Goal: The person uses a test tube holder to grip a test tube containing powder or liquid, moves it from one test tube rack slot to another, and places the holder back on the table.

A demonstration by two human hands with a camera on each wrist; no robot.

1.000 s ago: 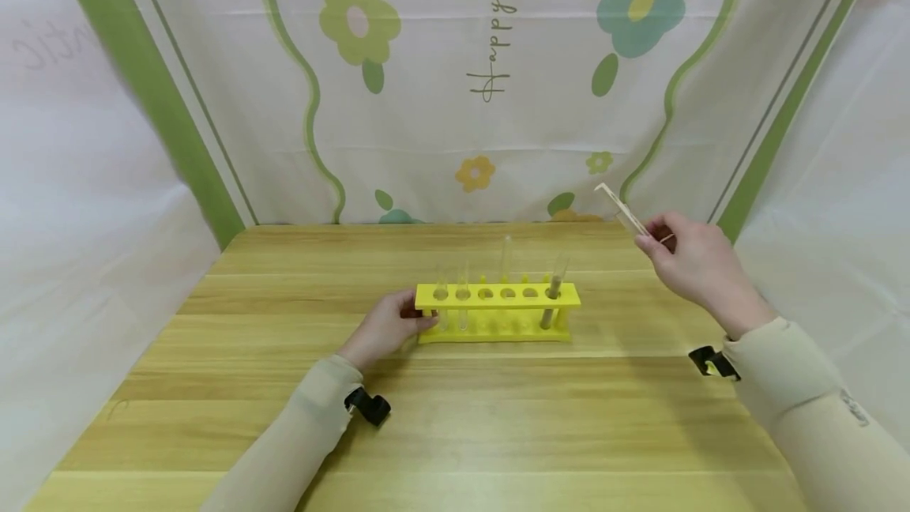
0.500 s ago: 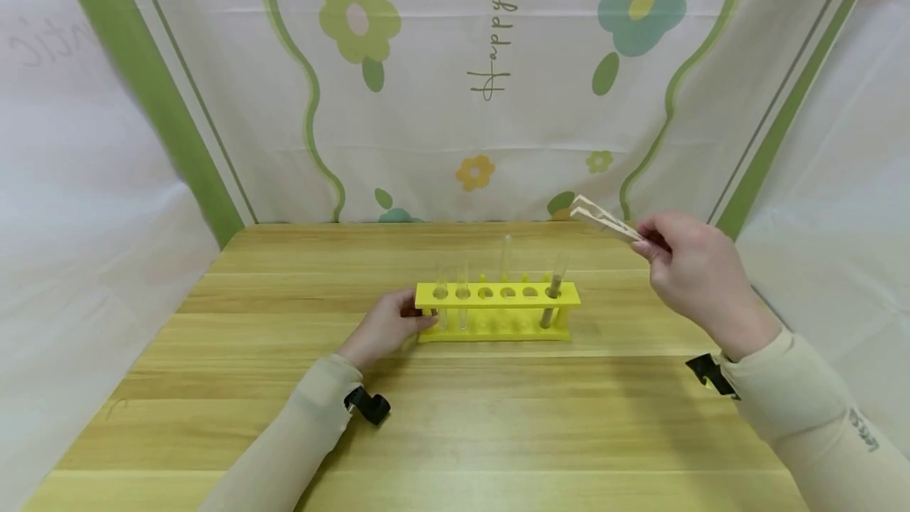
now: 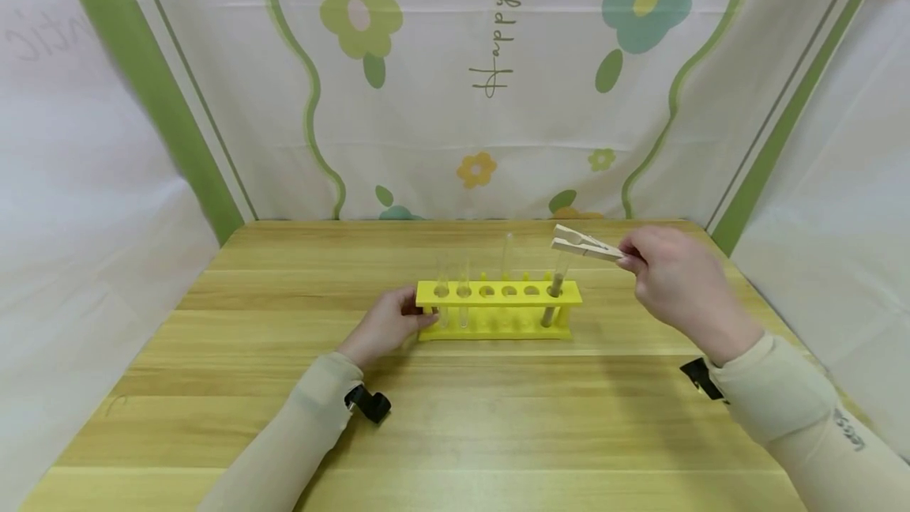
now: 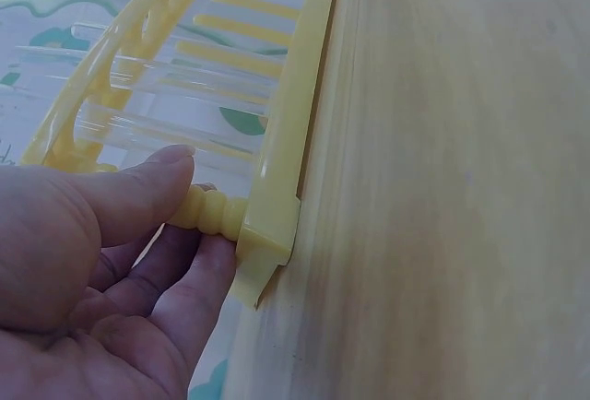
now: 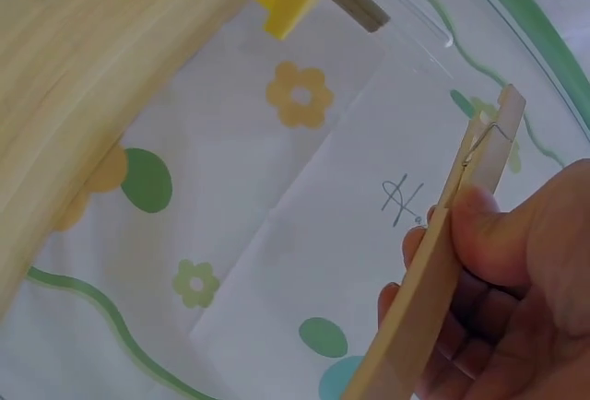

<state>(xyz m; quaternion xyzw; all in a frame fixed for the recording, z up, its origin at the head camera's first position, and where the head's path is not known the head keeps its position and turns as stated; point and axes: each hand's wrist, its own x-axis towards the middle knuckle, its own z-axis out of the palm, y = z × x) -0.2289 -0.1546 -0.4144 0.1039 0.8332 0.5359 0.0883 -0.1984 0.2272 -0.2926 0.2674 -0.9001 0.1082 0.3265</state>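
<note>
My left hand (image 3: 384,326) holds the left end of a yellow test tube rack (image 3: 472,301). In the left wrist view, thumb and fingers pinch its ridged end post (image 4: 217,213). My right hand (image 3: 678,283) grips a wooden test tube holder (image 3: 590,250) by its handle. The holder's tips are spread beside the top of a test tube with dark grey contents (image 3: 549,316), which leans a little in the right-end hole. Whether they touch the glass I cannot tell. In the right wrist view, the thumb presses the holder (image 5: 410,317) near its wire spring.
Two clear test tubes (image 3: 464,314) stand in the left holes of the rack. Another clear tube (image 3: 508,255) stands at the rack's back. A wooden table (image 3: 455,417) lies beneath, with a flower-printed cloth (image 3: 426,101) behind it.
My right hand has brought the test tube holder left and down, to the top of the grey-filled tube. The holder's tips now show spread apart. My left hand stays on the rack.
</note>
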